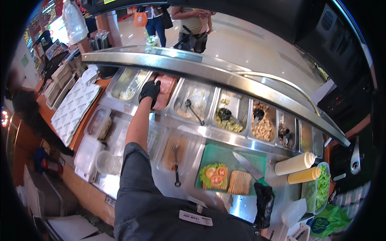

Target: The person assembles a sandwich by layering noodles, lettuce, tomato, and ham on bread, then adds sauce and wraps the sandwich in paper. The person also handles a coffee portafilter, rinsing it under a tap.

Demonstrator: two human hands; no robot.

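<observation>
My left hand [150, 91], in a black glove, reaches into a steel pan of sliced ham [165, 87] at its left side. Whether its fingers pinch a slice cannot be seen. On a green cutting board [217, 152] lies a bread slice topped with lettuce and tomato slices [216, 176]. Beside it is a toasted bread slice [239, 182] with grill marks. A knife [248, 165] rests across the board, its green handle partly covered by my right hand [264, 205]. This hand is also black-gloved, and its grip is unclear.
Steel pans hold chopped egg [128, 93], pickle slices [230, 123] and chunks of meat [263, 128]. Squeeze bottles [294, 164] and a lettuce tub [321, 189] stand right. A metal-framed guard [211, 75] crosses above the pans. Another person's dark sleeve [39, 120] is at left.
</observation>
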